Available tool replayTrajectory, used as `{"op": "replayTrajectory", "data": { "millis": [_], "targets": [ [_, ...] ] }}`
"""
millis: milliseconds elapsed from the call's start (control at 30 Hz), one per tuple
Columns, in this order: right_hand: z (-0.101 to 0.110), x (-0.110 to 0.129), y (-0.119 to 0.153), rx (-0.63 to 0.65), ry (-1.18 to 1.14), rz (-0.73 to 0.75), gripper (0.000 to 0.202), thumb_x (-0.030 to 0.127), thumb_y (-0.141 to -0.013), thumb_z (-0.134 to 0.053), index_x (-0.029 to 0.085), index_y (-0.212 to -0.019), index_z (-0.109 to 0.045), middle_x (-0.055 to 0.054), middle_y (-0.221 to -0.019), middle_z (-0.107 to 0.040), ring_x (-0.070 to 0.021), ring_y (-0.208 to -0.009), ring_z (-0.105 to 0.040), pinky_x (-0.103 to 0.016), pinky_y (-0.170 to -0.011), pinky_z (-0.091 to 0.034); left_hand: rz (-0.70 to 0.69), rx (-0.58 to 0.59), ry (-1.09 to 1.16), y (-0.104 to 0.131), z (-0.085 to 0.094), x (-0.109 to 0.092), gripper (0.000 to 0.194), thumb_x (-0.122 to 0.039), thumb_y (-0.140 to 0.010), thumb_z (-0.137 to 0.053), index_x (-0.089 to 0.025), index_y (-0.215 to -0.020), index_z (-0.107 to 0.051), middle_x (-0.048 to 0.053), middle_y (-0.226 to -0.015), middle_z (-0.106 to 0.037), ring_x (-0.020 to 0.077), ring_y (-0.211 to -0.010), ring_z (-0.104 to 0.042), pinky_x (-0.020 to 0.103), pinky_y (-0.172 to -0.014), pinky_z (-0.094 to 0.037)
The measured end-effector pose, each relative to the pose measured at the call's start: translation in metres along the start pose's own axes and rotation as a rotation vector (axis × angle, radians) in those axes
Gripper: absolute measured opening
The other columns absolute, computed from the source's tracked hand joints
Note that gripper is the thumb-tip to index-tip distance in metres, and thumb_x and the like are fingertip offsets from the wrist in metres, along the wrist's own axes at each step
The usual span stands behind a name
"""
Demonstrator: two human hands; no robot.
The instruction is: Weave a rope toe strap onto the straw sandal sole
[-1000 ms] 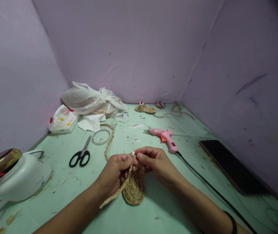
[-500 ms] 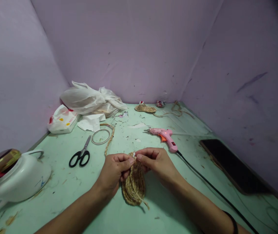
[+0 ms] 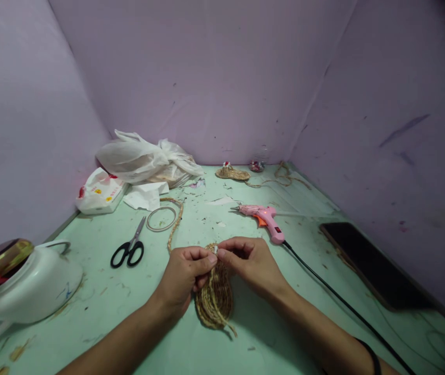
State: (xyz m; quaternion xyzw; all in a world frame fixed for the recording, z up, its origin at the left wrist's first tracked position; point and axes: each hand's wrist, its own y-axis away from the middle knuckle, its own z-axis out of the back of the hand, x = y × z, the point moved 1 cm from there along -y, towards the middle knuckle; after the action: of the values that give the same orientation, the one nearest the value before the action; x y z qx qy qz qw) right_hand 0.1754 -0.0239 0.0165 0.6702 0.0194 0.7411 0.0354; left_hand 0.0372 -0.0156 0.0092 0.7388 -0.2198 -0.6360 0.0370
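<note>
Your left hand and right hand are almost together, the fingertips of both near to each other at the far end of the braided straw sole, which is in front of you at the near middle of the green table. The left thumb and forefinger are pinched on the sole's top, and the right thumb and forefinger seem to be closed at the small white piece there; what exactly lies under the fingertips I cannot tell. The sole body looks finished in its coiled shape, I judge, but the top does not: a loose straw end hangs over the lower part and goes past its edge. Near your left hand, a braided rope runs away over the table, beside a thin ring and the scissors. On the other side lies the pink glue gun, with its small light on, and nobody is holding it. Farther back, a straw slipper carries red and white decoration on its top, near a small clear container. If that one is the model, then your piece probably needs its strap and decoration completed, and the loose end dealt with.
</note>
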Motion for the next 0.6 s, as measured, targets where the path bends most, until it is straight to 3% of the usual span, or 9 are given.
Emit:
{"op": "replayTrajectory", "data": {
  "millis": [167, 333, 600],
  "targets": [
    [-0.001, -0.002, -0.001, 0.02, 0.089, 0.032, 0.014, 0.026, -0.066, -0.061, 0.014, -0.069, -0.068, -0.004, -0.064, -0.066, -0.0129, -0.055, -0.054, -0.025, -0.052, -0.042, 0.021, 0.063, -0.059, -0.003, 0.001, 0.001, 0.028, -0.033, -0.061, -0.065, -0.013, -0.049, -0.052, -0.006, -0.032, -0.039, 0.0022, -0.031, -0.028, 0.017, -0.035, -0.014],
    [-0.002, -0.008, -0.001, 0.024, 0.189, 0.028, 0.018, 0.025, -0.068, -0.058, 0.011, -0.071, -0.068, -0.006, -0.064, -0.066, -0.0137, -0.055, -0.054, -0.025, -0.052, -0.042, -0.036, -0.076, -0.127, -0.006, 0.002, 0.0, 0.022, -0.03, -0.057, -0.069, -0.013, -0.064, -0.057, -0.006, -0.036, -0.047, 0.0054, -0.032, -0.038, 0.015, -0.033, -0.024],
    [-0.004, -0.01, -0.002, 0.015, 0.181, 0.023, 0.017, 0.025, -0.068, -0.058, 0.014, -0.069, -0.071, -0.005, -0.062, -0.068, -0.0144, -0.055, -0.056, -0.024, -0.049, -0.042, -0.079, -0.145, -0.255, -0.005, -0.001, -0.002, 0.009, -0.02, -0.062, -0.063, -0.014, -0.063, -0.056, -0.004, -0.035, -0.051, 0.0071, -0.029, -0.042, 0.016, -0.031, -0.031]
  ]
}}
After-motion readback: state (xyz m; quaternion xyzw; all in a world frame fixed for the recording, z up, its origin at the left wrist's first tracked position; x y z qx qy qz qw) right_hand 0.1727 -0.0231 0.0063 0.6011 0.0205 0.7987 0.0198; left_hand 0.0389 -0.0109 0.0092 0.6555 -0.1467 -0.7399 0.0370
